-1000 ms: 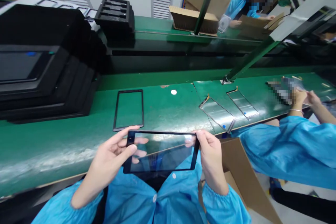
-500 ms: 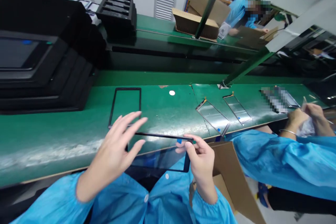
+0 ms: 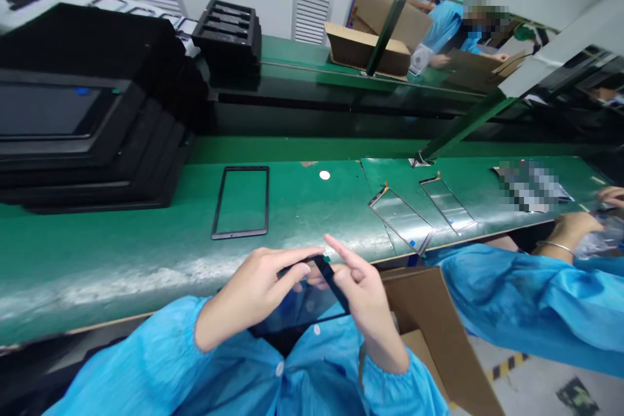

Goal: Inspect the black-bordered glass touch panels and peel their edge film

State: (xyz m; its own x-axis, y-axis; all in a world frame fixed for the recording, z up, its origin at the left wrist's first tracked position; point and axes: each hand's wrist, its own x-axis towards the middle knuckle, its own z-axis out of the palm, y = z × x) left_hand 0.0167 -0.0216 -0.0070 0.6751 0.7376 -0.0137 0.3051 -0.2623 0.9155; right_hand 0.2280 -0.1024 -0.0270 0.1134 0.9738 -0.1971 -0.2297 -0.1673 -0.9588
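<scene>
Black-bordered glass panel [image 3: 316,302] sits tilted in the fingers of the right hand [image 3: 364,289], which hold its right edge, index finger stretched out past the green tab [image 3: 326,259]. The left hand [image 3: 260,286] reaches over the panel's upper edge, thumb and fingers narrowly spaced; whether they pinch it I cannot tell. Beyond the left fingers, a black frame [image 3: 267,201] lies flat on the green bench [image 3: 297,208]; just beside the right hand stands an open cardboard box [image 3: 439,318].

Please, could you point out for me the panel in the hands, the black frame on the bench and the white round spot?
Panel [image 3: 319,307]: head view, on its see-through area.
Black frame [image 3: 240,234]: head view, on its near bar.
White spot [image 3: 324,175]: head view, at its middle.
</scene>
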